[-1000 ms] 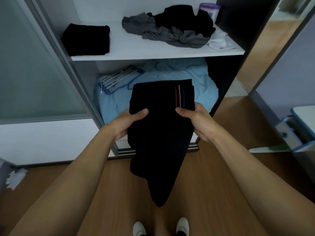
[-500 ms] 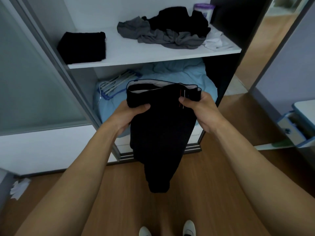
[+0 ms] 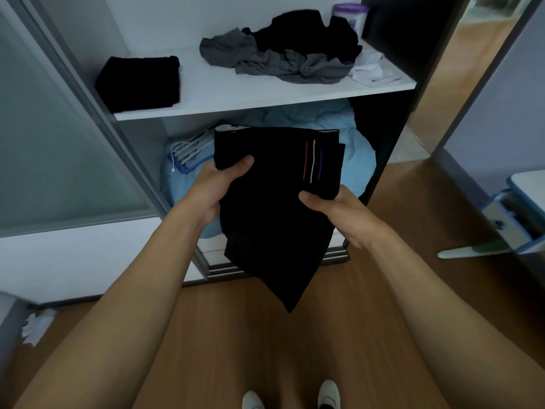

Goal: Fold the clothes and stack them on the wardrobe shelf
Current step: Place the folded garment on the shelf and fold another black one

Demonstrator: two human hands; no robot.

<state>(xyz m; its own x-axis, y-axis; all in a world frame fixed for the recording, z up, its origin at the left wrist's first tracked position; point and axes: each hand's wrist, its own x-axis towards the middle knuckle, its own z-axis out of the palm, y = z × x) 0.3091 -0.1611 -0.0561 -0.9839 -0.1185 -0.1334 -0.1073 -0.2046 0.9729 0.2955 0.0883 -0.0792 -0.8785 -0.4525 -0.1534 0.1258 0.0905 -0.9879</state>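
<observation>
Both hands hold a black garment [image 3: 274,208] in front of the wardrobe, below the shelf [image 3: 265,95]: the left hand [image 3: 216,187] pinches its left edge, the right hand [image 3: 339,214] its right edge. On the shelf's left end lies a folded black piece [image 3: 140,82]; a grey-and-black heap [image 3: 283,51] sprawls towards the right end, before a white container [image 3: 352,16]. Blue bedding [image 3: 351,146] fills the compartment underneath.
</observation>
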